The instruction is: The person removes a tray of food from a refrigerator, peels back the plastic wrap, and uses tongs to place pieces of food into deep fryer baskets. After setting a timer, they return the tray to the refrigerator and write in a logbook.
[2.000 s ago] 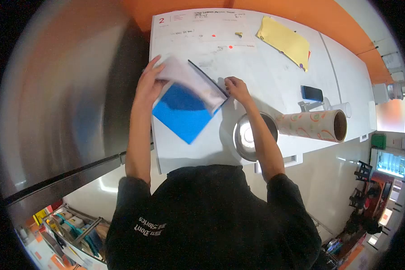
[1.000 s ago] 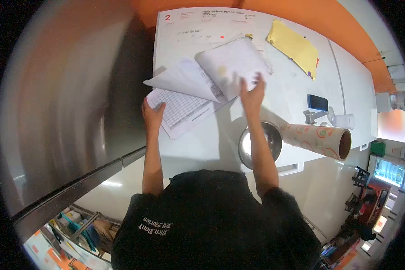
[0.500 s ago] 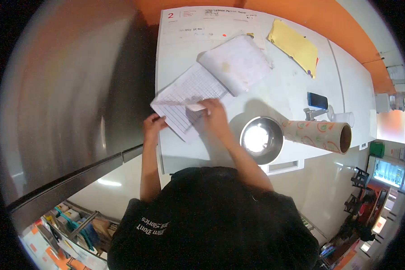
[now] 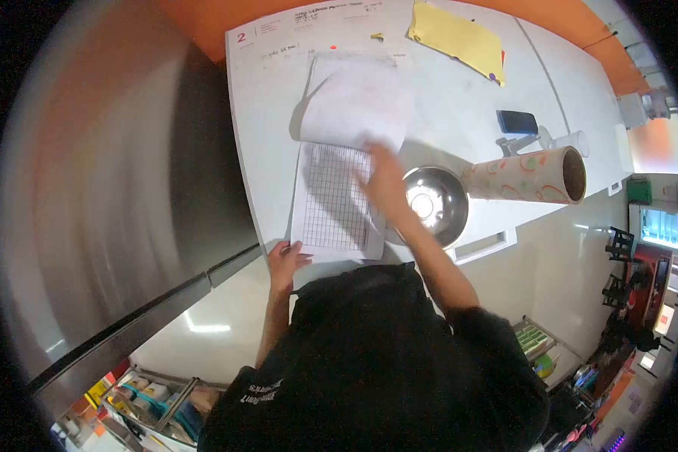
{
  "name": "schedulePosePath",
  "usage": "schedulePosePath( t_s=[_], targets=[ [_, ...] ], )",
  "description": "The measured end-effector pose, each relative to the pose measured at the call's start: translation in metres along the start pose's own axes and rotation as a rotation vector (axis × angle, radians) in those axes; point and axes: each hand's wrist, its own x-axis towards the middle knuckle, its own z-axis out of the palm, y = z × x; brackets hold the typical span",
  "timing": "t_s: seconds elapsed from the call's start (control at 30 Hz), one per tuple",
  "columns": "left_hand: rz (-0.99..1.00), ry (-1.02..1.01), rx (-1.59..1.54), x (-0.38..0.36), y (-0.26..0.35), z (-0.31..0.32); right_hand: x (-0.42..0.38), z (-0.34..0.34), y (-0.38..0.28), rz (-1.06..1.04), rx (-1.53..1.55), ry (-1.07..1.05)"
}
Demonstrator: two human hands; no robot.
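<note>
A paper pad with a printed grid (image 4: 335,203) lies upright in front of me, its upper pages (image 4: 358,102) folded back over the top and curling. At the pad's lower left corner, my left hand (image 4: 285,264) pinches the edge between thumb and fingers. My right hand (image 4: 386,184) is over the pad's right side, close to the fold; its fingertips are blurred, the thumb stands apart, and nothing shows in it. Just right of that hand is a round steel bowl (image 4: 448,218), partly hidden by my forearm.
A large patterned roll (image 4: 520,178) lies right of the bowl. Beyond it are a phone (image 4: 517,121) and a clear cup (image 4: 576,142). A yellow paper sheet (image 4: 456,41) lies at the back of the white table (image 4: 267,151). A steel panel (image 4: 135,173) borders the left.
The pad has turned from slanted to upright and come nearer. More pages lie folded back, showing a gridded page. My right hand has moved toward the fold; my left is at the lower corner.
</note>
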Motion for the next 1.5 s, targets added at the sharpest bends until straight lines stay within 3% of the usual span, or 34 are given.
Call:
schedulePosePath(
  t_s=[0.07,0.13,0.37,0.6,0.77,0.9,1.0,1.1,1.13,1.2,1.23,1.3,1.5],
  targets=[
    [0.099,0.016,0.079,0.000,0.008,0.000,-0.055,0.012,-0.021,-0.239,0.000,-0.489],
    [0.133,-0.031,0.101,-0.004,0.018,0.000,-0.097,0.033,-0.014,-0.446,-0.013,-0.539],
    [0.166,-0.080,0.030,-0.013,0.042,0.008,-0.080,0.031,-0.006,-0.394,-0.048,-0.650],
    [0.161,-0.061,-0.083,-0.009,0.047,0.008,-0.035,0.015,-0.025,-0.283,0.094,-0.479],
    [0.161,-0.071,-0.084,-0.010,0.045,0.011,0.039,-0.042,-0.034,-0.398,-0.092,-0.389],
    [0.122,-0.189,-0.059,-0.007,0.037,0.003,0.124,-0.095,-0.026,-0.418,-0.422,0.272],
    [0.108,-0.205,-0.038,-0.010,0.041,0.006,0.123,-0.116,-0.037,-0.338,-0.239,0.469],
    [0.126,-0.214,-0.015,-0.005,0.036,0.003,0.061,-0.082,-0.039,-0.277,-0.023,0.117],
    [0.135,-0.217,-0.010,-0.006,0.037,0.004,0.034,-0.066,-0.039,-0.198,-0.042,-0.102],
    [0.144,-0.229,-0.018,-0.007,0.038,0.004,-0.025,-0.007,-0.024,-0.223,-0.067,-0.276],
    [0.147,-0.237,-0.030,-0.007,0.038,0.003,-0.048,-0.003,-0.036,-0.129,0.011,-0.503],
    [0.150,-0.233,-0.015,-0.009,0.045,0.005,-0.090,0.028,-0.026,-0.338,0.071,-0.520],
    [0.115,-0.234,0.118,-0.015,0.044,-0.001,-0.098,0.031,-0.019,-0.235,0.120,-0.449]
  ],
)
